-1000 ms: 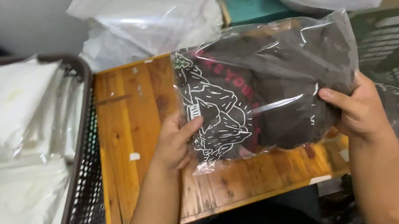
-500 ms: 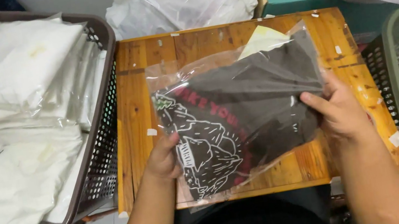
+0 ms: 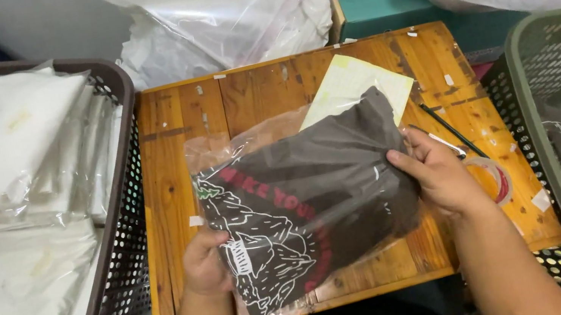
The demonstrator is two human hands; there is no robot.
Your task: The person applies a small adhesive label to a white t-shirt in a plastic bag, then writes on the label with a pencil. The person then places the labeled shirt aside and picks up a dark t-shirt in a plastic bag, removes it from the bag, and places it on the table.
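Observation:
A dark folded shirt with a white and red print sits inside a clear plastic bag (image 3: 311, 198), held just over the small wooden table (image 3: 167, 170). My left hand (image 3: 205, 263) grips the bag's lower left edge. My right hand (image 3: 439, 175) holds its right side, thumb on top. The bag's open flap points toward the far left. A pale yellow sheet of paper (image 3: 352, 83) lies on the table behind the bag, partly covered by it.
A brown basket (image 3: 126, 231) at the left holds stacked white bagged garments. A green basket (image 3: 549, 156) at the right holds bagged items. A black pen (image 3: 451, 131) and a tape roll (image 3: 498, 177) lie by my right hand. Large plastic bags pile up behind the table.
The bagged shirt has come down from a raised position toward the table and turned flatter. The yellow paper behind it is now more exposed. Both hands kept their hold.

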